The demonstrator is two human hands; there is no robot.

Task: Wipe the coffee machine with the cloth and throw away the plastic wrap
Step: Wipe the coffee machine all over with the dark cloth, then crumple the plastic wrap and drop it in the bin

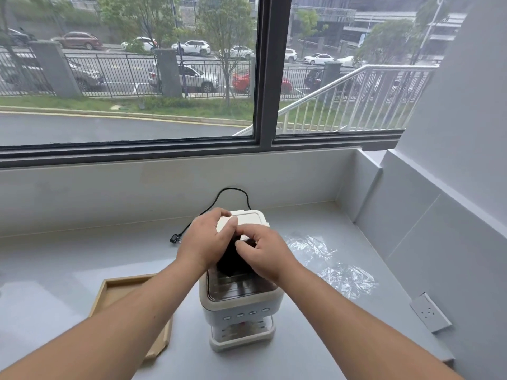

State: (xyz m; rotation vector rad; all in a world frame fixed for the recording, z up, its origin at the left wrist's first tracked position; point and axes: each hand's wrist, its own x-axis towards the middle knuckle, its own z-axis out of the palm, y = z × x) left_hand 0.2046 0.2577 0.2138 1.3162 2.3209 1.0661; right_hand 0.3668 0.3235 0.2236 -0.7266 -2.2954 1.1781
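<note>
On counter (82,259), machine (241,297) in middle, wrap (329,267) loose just right of it. Both hands on top: left hand (204,242) and right hand (264,252) pinch dark cloth (229,260). Advice: keep cloth bunched, press flat, wipe lid first, then sides.

The middle of the grey tabletop (68,259) is occupied by the coffee machine (241,305), over whose top both hands (204,242) (263,252) are crowded. Passage toward the left edge is narrowed by a wooden tray (115,290) lying just beside the machine. Toward the right edge, crumpled plastic wrap (337,267) is spread over the surface, and a wall socket (430,315) projects from the side wall. Behind the machine, a black cord (208,209) is looped across toward the back wall. Open surface is left at the far left corner.
</note>
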